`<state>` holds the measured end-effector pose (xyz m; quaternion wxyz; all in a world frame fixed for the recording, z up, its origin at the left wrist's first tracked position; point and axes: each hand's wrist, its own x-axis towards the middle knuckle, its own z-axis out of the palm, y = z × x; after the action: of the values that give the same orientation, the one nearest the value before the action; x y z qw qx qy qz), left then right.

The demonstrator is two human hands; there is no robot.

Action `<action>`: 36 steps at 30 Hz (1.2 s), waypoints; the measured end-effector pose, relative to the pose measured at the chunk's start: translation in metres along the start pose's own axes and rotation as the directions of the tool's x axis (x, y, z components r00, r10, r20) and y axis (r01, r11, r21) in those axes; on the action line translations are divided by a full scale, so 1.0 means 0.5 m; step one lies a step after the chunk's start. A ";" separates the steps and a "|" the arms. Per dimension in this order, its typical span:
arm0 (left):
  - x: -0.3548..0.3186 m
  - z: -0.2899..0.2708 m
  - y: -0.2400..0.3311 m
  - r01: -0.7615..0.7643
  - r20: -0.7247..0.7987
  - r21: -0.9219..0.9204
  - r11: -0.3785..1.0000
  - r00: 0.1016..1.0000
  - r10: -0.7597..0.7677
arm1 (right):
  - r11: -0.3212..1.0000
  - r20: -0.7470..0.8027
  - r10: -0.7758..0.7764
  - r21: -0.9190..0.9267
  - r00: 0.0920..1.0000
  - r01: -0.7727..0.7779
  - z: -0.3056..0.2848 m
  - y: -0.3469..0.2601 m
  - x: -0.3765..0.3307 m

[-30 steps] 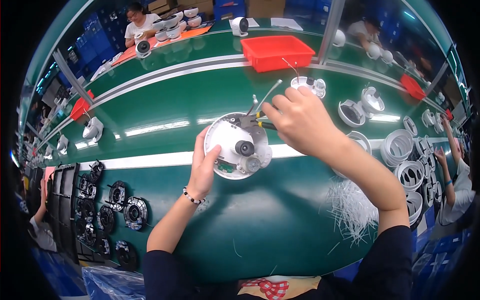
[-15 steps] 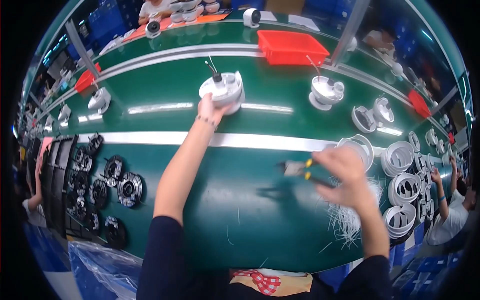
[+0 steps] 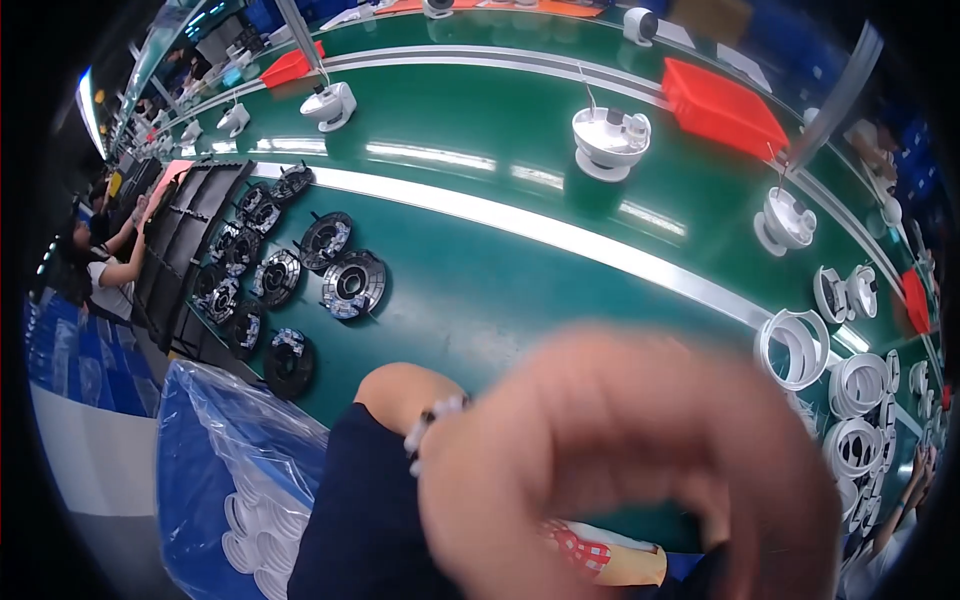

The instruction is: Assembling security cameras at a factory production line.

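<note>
hand [image 3: 630, 470] blurred, close to the camera, fingers curled, nothing visibly held; which hand it is, cannot tell | beaded bracelet [image 3: 430, 425] at its wrist | white dome housing [image 3: 608, 140] well apart, on the far green belt [image 3: 470, 100] | black round parts [image 3: 350, 285] to the left | white rings [image 3: 800, 345] to the right

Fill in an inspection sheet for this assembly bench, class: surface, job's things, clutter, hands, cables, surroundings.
Surface: green bench with a white stripe.
Job's things: white dome housing on the far strip; black round parts at left.
Clutter: white rings at right; red tray.
Hands: a blurred hand fills the foreground, which one unclear; beaded bracelet on the wrist.
Cables: thin wire rising from the housing.
Surroundings: another person at far left; blue plastic bag.
</note>
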<state>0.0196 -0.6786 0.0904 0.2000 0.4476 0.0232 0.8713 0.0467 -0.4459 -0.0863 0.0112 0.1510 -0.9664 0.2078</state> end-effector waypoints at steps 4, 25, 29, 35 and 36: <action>-0.019 0.042 0.031 0.028 0.044 0.065 0.997 0.999 -0.031 | 0.985 -0.458 -0.171 -0.073 0.872 0.155 -0.123 -0.098 0.030; 0.053 0.151 -0.153 0.669 0.498 -0.623 0.405 0.739 -0.454 | 0.918 -0.744 0.170 -0.118 0.646 -0.378 -0.338 0.119 -0.095; 0.045 0.146 -0.190 0.619 0.495 -0.705 0.346 0.779 -0.386 | 0.758 -0.711 0.280 -0.249 0.645 -0.603 -0.347 0.190 -0.103; 0.046 0.138 -0.144 0.556 0.360 -0.690 0.464 0.819 -0.446 | 0.574 -0.523 0.564 -0.307 0.639 -0.759 -0.335 0.282 -0.008; 0.040 0.131 -0.121 0.584 0.322 -0.675 0.450 0.783 -0.533 | 0.588 -0.546 0.477 -0.384 0.689 -0.712 -0.322 0.287 -0.006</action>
<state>0.0806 -0.6248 0.1314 0.6399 0.3189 -0.1959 0.6712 0.0004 -0.2554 0.0035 0.1738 -0.2435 -0.9513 -0.0744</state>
